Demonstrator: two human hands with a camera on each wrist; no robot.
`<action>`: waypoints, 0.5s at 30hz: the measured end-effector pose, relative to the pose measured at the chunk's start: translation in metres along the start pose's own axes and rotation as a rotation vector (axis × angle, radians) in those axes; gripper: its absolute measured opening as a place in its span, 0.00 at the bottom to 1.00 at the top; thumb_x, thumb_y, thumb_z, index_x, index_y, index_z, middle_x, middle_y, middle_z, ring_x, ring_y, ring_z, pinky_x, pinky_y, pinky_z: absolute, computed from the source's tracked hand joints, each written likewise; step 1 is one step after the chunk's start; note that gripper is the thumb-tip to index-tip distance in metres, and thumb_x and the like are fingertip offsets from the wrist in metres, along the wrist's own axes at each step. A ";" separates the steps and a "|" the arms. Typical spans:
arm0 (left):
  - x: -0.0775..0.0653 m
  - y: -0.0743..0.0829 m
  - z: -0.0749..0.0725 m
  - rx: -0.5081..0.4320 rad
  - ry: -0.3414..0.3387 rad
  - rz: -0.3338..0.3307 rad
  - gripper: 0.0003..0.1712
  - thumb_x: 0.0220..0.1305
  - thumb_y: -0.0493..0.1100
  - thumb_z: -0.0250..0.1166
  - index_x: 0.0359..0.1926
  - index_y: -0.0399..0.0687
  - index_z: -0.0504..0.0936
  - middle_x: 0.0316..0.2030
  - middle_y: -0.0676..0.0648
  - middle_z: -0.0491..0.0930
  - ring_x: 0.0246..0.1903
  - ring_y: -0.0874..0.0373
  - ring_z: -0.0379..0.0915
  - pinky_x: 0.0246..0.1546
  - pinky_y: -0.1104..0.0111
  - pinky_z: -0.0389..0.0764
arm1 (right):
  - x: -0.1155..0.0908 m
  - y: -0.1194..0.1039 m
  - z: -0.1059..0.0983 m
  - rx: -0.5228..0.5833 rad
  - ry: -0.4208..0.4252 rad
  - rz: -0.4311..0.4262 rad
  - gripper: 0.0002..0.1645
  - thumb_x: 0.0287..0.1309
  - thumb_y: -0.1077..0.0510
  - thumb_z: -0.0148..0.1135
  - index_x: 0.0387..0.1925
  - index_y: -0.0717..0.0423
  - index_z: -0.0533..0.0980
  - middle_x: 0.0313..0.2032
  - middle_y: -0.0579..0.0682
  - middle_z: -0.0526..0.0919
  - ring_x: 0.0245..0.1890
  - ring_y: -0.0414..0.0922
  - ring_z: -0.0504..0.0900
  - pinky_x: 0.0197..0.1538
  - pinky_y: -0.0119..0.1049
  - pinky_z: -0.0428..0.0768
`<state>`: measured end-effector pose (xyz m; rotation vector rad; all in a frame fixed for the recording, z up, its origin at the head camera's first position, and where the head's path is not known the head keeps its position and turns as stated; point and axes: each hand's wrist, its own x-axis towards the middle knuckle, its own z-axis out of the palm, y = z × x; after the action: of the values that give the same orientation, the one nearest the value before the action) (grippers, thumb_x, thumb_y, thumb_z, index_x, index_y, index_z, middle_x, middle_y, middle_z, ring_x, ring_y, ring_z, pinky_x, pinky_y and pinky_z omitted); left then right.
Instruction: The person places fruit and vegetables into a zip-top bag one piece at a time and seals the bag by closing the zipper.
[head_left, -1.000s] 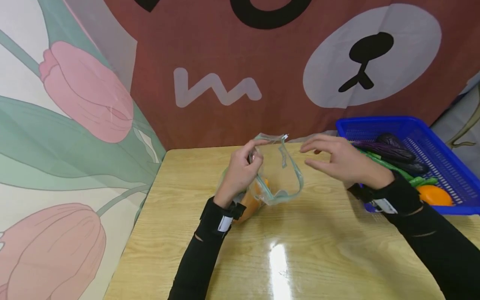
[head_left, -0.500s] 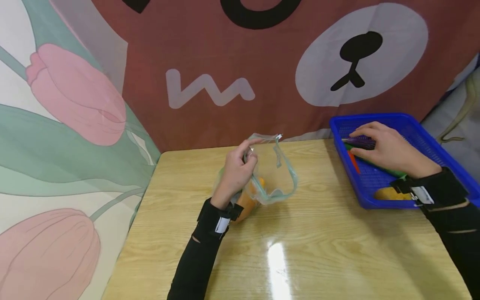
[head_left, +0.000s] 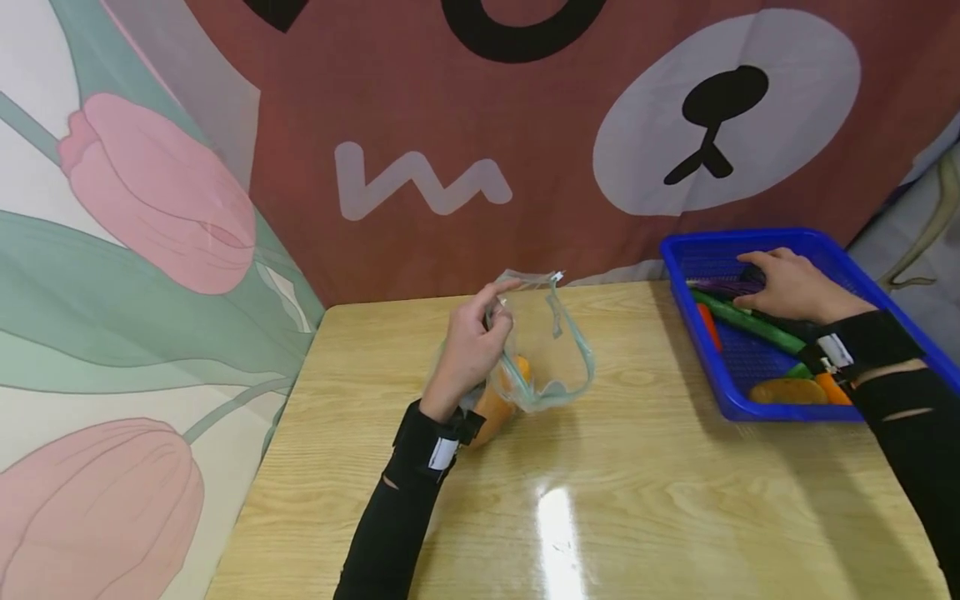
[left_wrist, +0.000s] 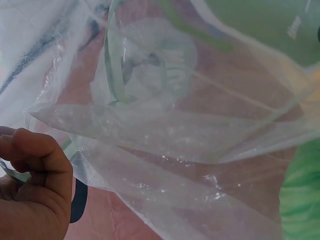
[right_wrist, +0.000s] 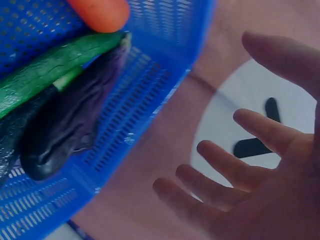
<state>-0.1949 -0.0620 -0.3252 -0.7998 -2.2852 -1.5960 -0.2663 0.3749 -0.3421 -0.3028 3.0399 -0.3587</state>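
My left hand (head_left: 472,337) pinches the rim of a clear zip bag (head_left: 582,340), whose mouth gapes to the right. Inside it or behind its film lies an orange-brown item (head_left: 492,414); its kind is unclear. The left wrist view shows the bag's film (left_wrist: 185,140) and a green ribbed piece (left_wrist: 302,192) at the right. My right hand (head_left: 798,287) hovers over the vegetables, and in the right wrist view its fingers are spread with nothing between them. Near it are a purple eggplant (right_wrist: 75,115), a green cucumber (right_wrist: 50,70) and an orange-red piece like a carrot (right_wrist: 102,12).
A blue perforated basket (head_left: 701,362) stands at the right of the wooden table (head_left: 645,500). Along its front lie a potato-like brown piece (head_left: 787,392) and an orange piece (head_left: 831,388). A printed cloth (head_left: 420,258) hangs behind the table.
My right hand has moved from beside the bag's mouth rightward to above the basket, then slightly farther over the vegetables. The left hand keeps its hold on the bag.
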 end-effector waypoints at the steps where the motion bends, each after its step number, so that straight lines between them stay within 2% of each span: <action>1: 0.000 0.000 0.000 0.001 0.002 0.001 0.24 0.65 0.31 0.47 0.60 0.44 0.74 0.17 0.48 0.63 0.12 0.56 0.51 0.19 0.68 0.58 | 0.004 0.003 0.001 -0.005 -0.028 0.010 0.45 0.52 0.49 0.66 0.61 0.75 0.59 0.55 0.81 0.58 0.56 0.75 0.54 0.53 0.70 0.56; 7: -0.001 -0.002 0.000 0.022 0.013 0.004 0.25 0.63 0.31 0.48 0.60 0.45 0.74 0.17 0.48 0.64 0.12 0.56 0.51 0.18 0.69 0.58 | 0.024 0.023 0.012 -0.017 -0.133 0.066 0.48 0.51 0.48 0.66 0.61 0.77 0.57 0.54 0.82 0.57 0.55 0.77 0.53 0.53 0.71 0.54; 15: 0.000 0.002 -0.002 0.028 0.003 -0.023 0.24 0.63 0.29 0.48 0.60 0.40 0.74 0.17 0.49 0.63 0.12 0.59 0.51 0.19 0.69 0.58 | 0.040 0.035 0.031 -0.005 -0.176 0.131 0.53 0.48 0.48 0.68 0.62 0.77 0.53 0.54 0.84 0.55 0.54 0.77 0.51 0.52 0.69 0.53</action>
<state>-0.1943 -0.0634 -0.3229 -0.7665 -2.3184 -1.5698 -0.3095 0.3935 -0.3820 -0.1269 2.8691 -0.2992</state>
